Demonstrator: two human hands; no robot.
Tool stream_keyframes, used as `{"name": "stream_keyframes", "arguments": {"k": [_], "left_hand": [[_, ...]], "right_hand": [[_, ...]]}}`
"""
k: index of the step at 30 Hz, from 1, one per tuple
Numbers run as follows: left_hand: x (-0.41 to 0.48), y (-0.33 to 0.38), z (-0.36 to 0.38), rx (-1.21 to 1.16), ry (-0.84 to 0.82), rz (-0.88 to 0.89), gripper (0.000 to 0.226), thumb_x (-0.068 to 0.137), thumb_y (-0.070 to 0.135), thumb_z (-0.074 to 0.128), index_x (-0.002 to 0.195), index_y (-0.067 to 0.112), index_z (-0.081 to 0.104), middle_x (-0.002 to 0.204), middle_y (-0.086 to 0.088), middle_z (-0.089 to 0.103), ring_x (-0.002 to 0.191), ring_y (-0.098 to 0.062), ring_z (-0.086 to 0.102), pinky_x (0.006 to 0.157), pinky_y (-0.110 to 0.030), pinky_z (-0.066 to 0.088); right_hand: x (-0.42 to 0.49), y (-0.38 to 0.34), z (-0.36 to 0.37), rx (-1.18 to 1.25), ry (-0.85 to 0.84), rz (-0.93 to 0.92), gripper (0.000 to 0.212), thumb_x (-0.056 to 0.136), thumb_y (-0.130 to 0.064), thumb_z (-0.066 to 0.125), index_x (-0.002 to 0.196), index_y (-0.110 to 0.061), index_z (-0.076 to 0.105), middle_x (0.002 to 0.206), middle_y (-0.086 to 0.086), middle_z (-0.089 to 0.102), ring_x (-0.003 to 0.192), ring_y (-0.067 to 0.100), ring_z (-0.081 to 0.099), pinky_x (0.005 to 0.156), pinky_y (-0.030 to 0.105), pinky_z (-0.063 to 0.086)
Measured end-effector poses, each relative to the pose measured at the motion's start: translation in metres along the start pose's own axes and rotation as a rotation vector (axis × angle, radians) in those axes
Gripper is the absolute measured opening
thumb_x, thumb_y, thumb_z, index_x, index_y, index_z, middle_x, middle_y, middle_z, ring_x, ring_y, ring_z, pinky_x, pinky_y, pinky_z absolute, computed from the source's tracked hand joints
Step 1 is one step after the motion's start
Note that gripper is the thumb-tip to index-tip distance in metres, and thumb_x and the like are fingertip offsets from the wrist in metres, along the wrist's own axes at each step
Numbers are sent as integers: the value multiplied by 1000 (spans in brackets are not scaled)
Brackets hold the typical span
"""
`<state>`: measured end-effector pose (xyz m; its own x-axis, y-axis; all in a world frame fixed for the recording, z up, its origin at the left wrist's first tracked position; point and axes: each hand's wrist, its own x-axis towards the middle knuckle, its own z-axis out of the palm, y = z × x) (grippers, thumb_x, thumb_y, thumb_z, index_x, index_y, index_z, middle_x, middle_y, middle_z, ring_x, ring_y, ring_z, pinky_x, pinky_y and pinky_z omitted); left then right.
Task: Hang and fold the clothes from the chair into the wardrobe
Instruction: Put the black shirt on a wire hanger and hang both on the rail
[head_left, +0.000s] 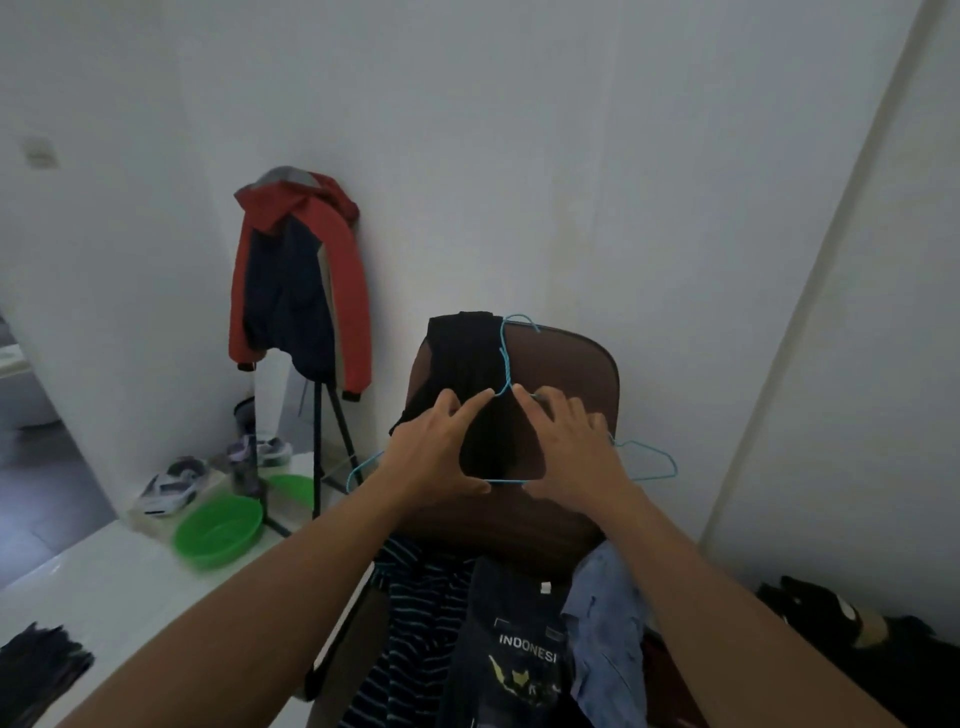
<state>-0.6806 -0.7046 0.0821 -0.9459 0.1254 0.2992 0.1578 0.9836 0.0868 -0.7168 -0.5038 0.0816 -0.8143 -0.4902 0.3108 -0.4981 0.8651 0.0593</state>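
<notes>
A brown chair (571, 364) stands ahead with a black garment (462, 353) draped over its backrest. A turquoise wire hanger (649, 457) hooks over the top of the backrest and lies against the garment. My left hand (431, 457) and my right hand (571, 447) both rest on the garment, index fingers along the hanger's sloping arms and thumbs near its bottom bar. On the seat lie a striped shirt (415, 613), a dark "INDONESI" shirt (519, 649) and a light blue shirt (608, 623).
A red and navy jacket (301, 280) hangs on a black stand at the left wall. Green basins (218, 530) and shoes (171, 483) sit on the floor below it. Dark clothing (857, 623) lies at the right, another dark pile (36, 670) at the lower left.
</notes>
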Motion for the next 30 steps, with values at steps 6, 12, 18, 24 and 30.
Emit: {"name": "stream_keyframes", "arguments": {"k": [6,12,18,24,30], "left_hand": [[122,-86,48,-74,16,72,115,67,66,77,154,39,7,129,4,40,99,-9,49,70,-19,40],[233,-147,87,-10,101,123,111,69,70,71,155,36,11,136,0,44,115,-20,49,93,-37,44],[321,-180,117,76,229,114,102,69,70,68,153,31,24,147,-1,41,132,-26,35,106,-49,25],[345,-188,155,-40,271,24,77,74,56,74,140,28,46,143,-5,38,132,-28,36,101,-48,37],[382,-188,165,-132,-47,-18,77,86,48,69,152,42,30,154,-2,28,137,-28,27,101,-54,45]], "right_hand": [[132,12,52,-4,-15,69,122,68,-48,82,156,-31,0,153,4,21,134,29,33,107,49,36],[242,32,87,-37,-24,154,119,70,-47,80,157,-31,1,153,5,22,132,30,34,104,49,36],[329,61,114,-22,2,221,116,68,-43,80,156,-29,5,152,4,25,131,31,36,102,52,37],[378,104,132,9,33,390,121,69,-49,82,157,-27,3,155,6,20,130,33,35,99,52,37],[399,130,134,25,91,485,122,67,-52,84,156,-27,4,155,6,20,130,33,35,99,51,36]]}}
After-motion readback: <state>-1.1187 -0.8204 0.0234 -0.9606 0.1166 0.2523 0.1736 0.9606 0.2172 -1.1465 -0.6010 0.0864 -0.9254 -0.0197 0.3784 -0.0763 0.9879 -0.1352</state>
